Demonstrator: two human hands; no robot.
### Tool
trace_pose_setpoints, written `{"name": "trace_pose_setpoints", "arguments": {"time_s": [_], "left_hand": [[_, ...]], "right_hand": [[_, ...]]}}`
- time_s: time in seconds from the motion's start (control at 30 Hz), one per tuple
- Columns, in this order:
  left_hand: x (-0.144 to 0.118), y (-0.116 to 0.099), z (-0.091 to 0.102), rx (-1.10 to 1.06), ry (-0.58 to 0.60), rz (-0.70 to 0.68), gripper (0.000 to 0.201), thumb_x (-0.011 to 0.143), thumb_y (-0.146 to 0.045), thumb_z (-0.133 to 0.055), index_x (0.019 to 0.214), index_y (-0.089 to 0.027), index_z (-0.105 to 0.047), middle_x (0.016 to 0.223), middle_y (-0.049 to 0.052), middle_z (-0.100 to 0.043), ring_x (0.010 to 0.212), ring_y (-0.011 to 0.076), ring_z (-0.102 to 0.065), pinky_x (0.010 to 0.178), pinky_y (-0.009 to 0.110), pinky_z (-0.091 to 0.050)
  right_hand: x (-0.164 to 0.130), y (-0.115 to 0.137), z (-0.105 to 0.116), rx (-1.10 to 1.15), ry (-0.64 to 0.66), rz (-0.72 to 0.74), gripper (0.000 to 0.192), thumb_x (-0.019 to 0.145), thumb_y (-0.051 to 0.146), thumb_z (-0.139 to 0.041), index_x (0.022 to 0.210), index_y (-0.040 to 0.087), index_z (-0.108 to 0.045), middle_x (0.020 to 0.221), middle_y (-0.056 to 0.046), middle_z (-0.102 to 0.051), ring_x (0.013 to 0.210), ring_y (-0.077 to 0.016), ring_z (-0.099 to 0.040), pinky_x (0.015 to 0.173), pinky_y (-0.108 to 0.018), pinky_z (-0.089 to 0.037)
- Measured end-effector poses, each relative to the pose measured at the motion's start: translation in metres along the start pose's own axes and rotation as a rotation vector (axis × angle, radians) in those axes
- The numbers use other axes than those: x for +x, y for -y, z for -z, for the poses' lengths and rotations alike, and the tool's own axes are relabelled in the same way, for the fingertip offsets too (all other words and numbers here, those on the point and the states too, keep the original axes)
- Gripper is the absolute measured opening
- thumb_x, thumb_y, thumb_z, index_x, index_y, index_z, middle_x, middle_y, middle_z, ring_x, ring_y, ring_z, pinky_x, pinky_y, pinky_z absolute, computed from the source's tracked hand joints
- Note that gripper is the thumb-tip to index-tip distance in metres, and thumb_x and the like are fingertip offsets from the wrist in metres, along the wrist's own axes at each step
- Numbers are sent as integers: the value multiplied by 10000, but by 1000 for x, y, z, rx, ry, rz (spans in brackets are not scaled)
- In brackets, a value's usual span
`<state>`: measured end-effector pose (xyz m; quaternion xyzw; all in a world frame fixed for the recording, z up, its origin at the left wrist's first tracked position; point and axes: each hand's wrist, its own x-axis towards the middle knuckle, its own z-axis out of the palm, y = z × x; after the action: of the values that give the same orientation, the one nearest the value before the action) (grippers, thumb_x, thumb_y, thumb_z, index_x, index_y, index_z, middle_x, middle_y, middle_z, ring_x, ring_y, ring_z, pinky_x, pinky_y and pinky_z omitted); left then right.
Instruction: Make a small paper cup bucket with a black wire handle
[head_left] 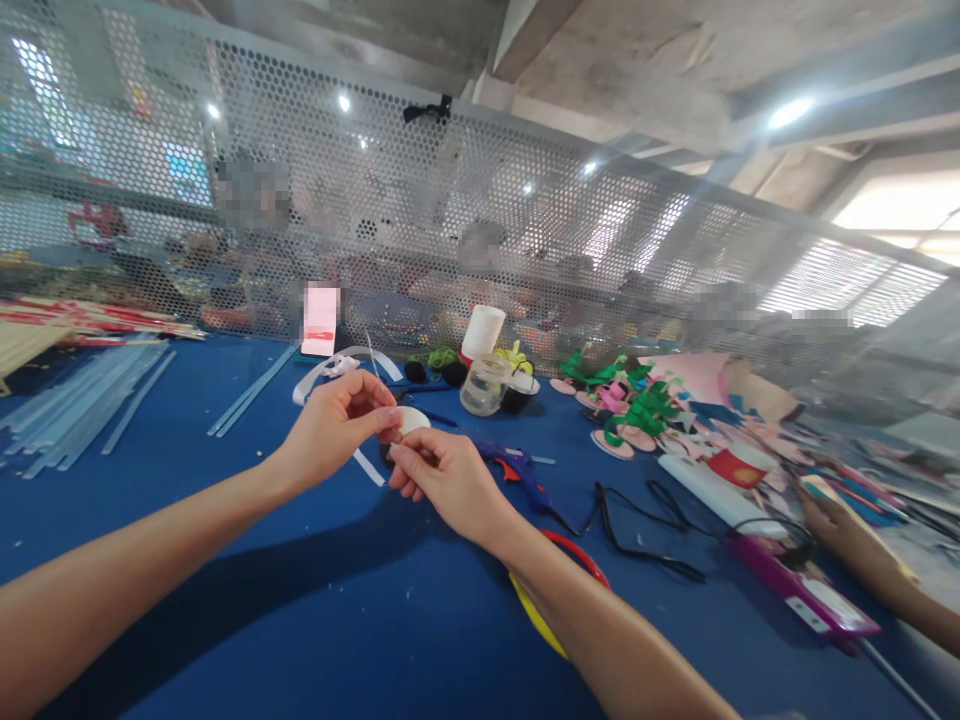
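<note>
My left hand [349, 420] is closed in a pinch above the blue table, thumb against forefinger. Close beside it, my right hand [446, 480] pinches too, with fingertips almost meeting the left ones. What sits between the fingertips is too small to make out. A thin pale strand [373, 355] rises behind my left fingers; I cannot tell whether they grip it. Just past both hands shows a white round disc [414, 420], partly covered by my fingers. A white ribbon strip [369, 467] lies below the left hand, and a blue glue gun [525, 480] rests right of the right hand.
Translucent glue sticks [82, 400] lie at left. A phone [320, 322], a clear jar [485, 385] and a white thread spool [484, 332] stand along the perforated metal screen [540, 200]. Green craft plants [645, 410], a purple power strip [802, 590] and another person's hand [832, 515] are at right.
</note>
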<state>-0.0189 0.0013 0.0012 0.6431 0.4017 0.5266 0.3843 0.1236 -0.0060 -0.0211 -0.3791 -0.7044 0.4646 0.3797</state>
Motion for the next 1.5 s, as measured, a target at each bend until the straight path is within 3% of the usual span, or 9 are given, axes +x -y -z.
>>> {"name": "trace_pose_setpoints", "arguments": {"time_s": [0.2,0.37,0.67,0.9,1.03,1.27,1.5], "left_hand": [[3,-1,3,-40,41,38,170,631,-255,-629,679,-152,-504,523,-30,-583,502,96,-562,509,222,-468],[9,-4,12,-139,-45,56,167,669,-282,-604,672,-147,-508,557,-28,-583,497,86,-566,523,217,-473],[11,-1,13,-115,-60,53,165,648,-278,-629,656,-149,-527,543,-27,-588,494,97,-572,538,239,-486],[14,-5,19,-205,-5,100,266,631,-256,-641,856,-149,-546,605,-10,-622,513,108,-584,534,249,-481],[15,-5,20,-188,-52,65,198,619,-240,-645,761,-142,-548,569,-16,-609,495,107,-583,535,246,-483],[17,-4,19,-190,-110,45,183,605,-232,-653,709,-138,-536,562,-24,-599,486,102,-577,520,240,-486],[19,-4,24,-236,-169,68,179,635,-258,-645,674,-141,-515,545,-27,-592,486,95,-571,529,242,-476]], "right_hand": [[0,2,1,28,14,-20,168,752,284,-491,650,155,-522,517,24,-548,418,-57,-483,422,-181,-404],[0,4,1,54,45,-40,138,747,251,-501,658,150,-526,520,25,-549,421,-49,-482,426,-170,-406],[-3,2,0,-22,59,-7,143,761,249,-480,674,153,-542,544,16,-551,452,-53,-486,442,-172,-408],[-4,3,-1,-67,47,-27,136,763,216,-470,668,150,-540,543,15,-552,453,-58,-491,450,-181,-412],[-3,5,-2,-58,60,-53,137,766,193,-465,653,147,-528,534,19,-542,443,-52,-484,445,-176,-409],[1,4,0,89,114,-78,146,764,198,-481,637,138,-522,507,29,-538,410,-46,-478,416,-168,-391],[6,-1,10,235,71,-56,209,803,281,-437,763,118,-563,562,5,-577,452,-61,-521,442,-189,-411]]}}
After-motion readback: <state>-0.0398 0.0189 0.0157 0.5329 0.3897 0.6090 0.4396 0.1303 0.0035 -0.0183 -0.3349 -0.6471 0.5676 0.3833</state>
